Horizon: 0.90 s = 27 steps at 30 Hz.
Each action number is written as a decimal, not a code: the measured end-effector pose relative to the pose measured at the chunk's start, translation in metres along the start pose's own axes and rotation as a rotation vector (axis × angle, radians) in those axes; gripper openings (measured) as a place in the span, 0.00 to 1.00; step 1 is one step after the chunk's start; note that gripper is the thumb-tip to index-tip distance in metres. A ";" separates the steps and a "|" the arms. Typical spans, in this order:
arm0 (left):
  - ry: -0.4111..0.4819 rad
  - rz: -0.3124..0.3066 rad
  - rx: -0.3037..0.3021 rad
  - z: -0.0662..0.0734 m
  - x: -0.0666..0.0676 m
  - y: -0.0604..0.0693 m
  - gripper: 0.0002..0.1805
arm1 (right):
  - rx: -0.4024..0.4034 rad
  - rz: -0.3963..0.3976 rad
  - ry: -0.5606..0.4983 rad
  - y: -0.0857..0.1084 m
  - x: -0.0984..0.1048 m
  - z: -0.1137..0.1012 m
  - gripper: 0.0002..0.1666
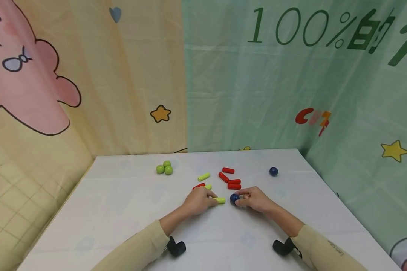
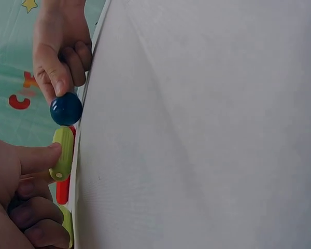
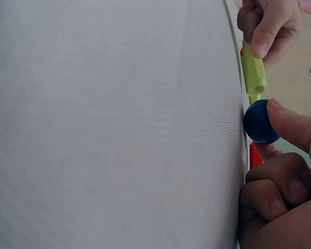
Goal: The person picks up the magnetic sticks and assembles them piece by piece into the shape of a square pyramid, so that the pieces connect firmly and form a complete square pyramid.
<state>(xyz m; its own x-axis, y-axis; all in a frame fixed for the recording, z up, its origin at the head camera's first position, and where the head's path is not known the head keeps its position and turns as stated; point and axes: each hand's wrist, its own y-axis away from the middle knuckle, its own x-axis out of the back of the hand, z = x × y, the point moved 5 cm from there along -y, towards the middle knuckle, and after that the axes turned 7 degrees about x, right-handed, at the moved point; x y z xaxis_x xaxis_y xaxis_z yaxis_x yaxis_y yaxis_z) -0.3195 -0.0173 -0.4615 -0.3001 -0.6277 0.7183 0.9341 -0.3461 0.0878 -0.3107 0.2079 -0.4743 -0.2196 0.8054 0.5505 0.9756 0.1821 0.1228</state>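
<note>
My left hand point(image 1: 199, 200) pinches a yellow-green rod point(image 1: 220, 200) between thumb and finger, low over the white table; a small hole shows in the rod's end point(image 2: 59, 175). Facing it, my right hand point(image 1: 255, 199) pinches a dark blue ball point(image 1: 234, 198) between thumb and forefinger. In the head view a small gap separates rod and ball. The other fingers of both hands are curled in. Just beyond the left hand lie a red rod point(image 1: 199, 186) and another yellow-green rod point(image 1: 208, 186), partly hidden by it.
Several red rods point(image 1: 234, 186) lie together beyond the hands, beside a yellow-green rod point(image 1: 204, 176). Three green balls point(image 1: 160, 169) cluster at the back left. A second blue ball point(image 1: 273, 171) sits at the back right. Printed curtains point(image 1: 224, 94) stand behind the table point(image 1: 105, 210).
</note>
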 end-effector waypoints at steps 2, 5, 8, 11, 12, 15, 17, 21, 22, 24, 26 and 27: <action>-0.002 -0.002 0.005 0.003 -0.002 -0.001 0.11 | -0.005 -0.001 -0.002 0.000 0.000 0.000 0.26; 0.002 -0.009 0.007 0.006 -0.004 -0.002 0.11 | -0.002 -0.009 -0.002 -0.001 0.000 -0.001 0.26; -0.001 -0.008 0.009 0.009 -0.007 -0.003 0.11 | 0.006 -0.019 -0.013 -0.002 -0.001 -0.001 0.25; -0.001 -0.002 0.013 0.010 -0.008 -0.004 0.11 | 0.011 -0.026 -0.024 -0.003 -0.001 -0.001 0.24; -0.002 -0.002 0.016 0.010 -0.008 -0.003 0.11 | 0.011 -0.026 -0.026 -0.003 -0.001 -0.002 0.25; 0.006 -0.002 0.023 0.010 -0.009 -0.003 0.12 | 0.006 -0.023 -0.027 -0.002 -0.002 -0.001 0.25; 0.012 -0.001 0.025 0.010 -0.010 -0.003 0.12 | 0.000 -0.022 -0.027 -0.002 -0.002 -0.001 0.26; 0.017 0.003 0.021 0.011 -0.010 -0.002 0.12 | -0.003 -0.024 -0.028 -0.001 -0.002 0.000 0.26; 0.016 0.002 0.020 0.011 -0.010 -0.001 0.12 | -0.001 -0.025 -0.029 -0.001 -0.002 0.000 0.26; 0.017 -0.005 0.015 0.012 -0.011 0.000 0.12 | 0.004 -0.029 -0.026 -0.001 -0.001 0.000 0.26; 0.015 -0.015 0.012 0.012 -0.012 0.000 0.12 | 0.007 -0.033 -0.027 -0.001 -0.001 0.001 0.26; 0.013 -0.018 0.008 0.012 -0.013 0.001 0.11 | 0.007 -0.035 -0.025 -0.001 -0.001 0.001 0.27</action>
<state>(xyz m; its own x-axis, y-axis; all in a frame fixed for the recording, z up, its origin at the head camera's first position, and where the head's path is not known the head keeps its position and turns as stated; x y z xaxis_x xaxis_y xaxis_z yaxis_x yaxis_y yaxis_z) -0.3126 -0.0010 -0.4621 -0.3194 -0.6304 0.7075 0.9300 -0.3518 0.1063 -0.3112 0.2077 -0.4759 -0.2541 0.8123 0.5250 0.9672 0.2149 0.1356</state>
